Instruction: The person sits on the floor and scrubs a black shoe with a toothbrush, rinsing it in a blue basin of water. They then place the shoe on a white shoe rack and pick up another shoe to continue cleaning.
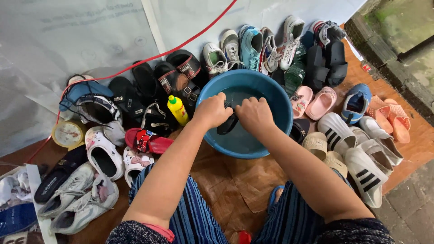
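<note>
surface: brown paper-covered floor (pixel 235 180) | on it: blue basin (pixel 271 97) | yellow bottle (pixel 177 110) | round clock (pixel 68 133) | shoes and sandals ringed around basin

Both hands, left hand (pixel 211 110) and right hand (pixel 254 114), grip a dark shoe (pixel 228 123) over a blue basin (pixel 275 97) of water, ringed by shoes, sandals and a yellow bottle (pixel 177 109).

The blue basin (pixel 280 97) looks like smooth, glossy plastic, the yellow bottle (pixel 177 110) shiny plastic too, the pink slippers (pixel 313 101) matt rubber, and the striped trousers (pixel 192 217) soft woven cloth.
</note>
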